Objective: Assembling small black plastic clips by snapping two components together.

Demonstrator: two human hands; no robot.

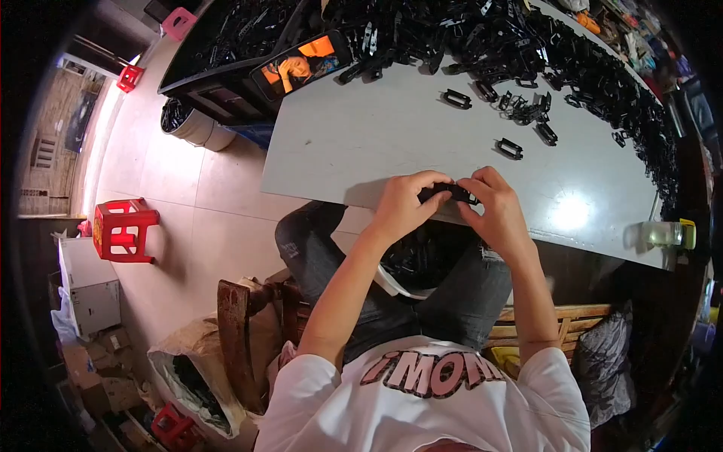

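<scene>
Over the near edge of the table my left hand (407, 205) and my right hand (497, 211) are closed on one long black plastic part (461, 193), a finger and thumb at each end. Its middle shows dark between the fingertips; the finer detail is too small to make out. Just beyond my right hand lies a similar black part with an open slotted frame (509, 148). Another slotted part (456, 99) sits farther off on the white table (339, 143). Below my hands, between my knees, a container with a pale rim (392, 285) holds several black parts.
A large heap of black parts (422, 34) covers the table's far side and right edge. A phone (301, 66) leans at the far left, its screen lit. At the right end stands a clear jar (663, 233). A red stool (126, 230) is on the floor at left.
</scene>
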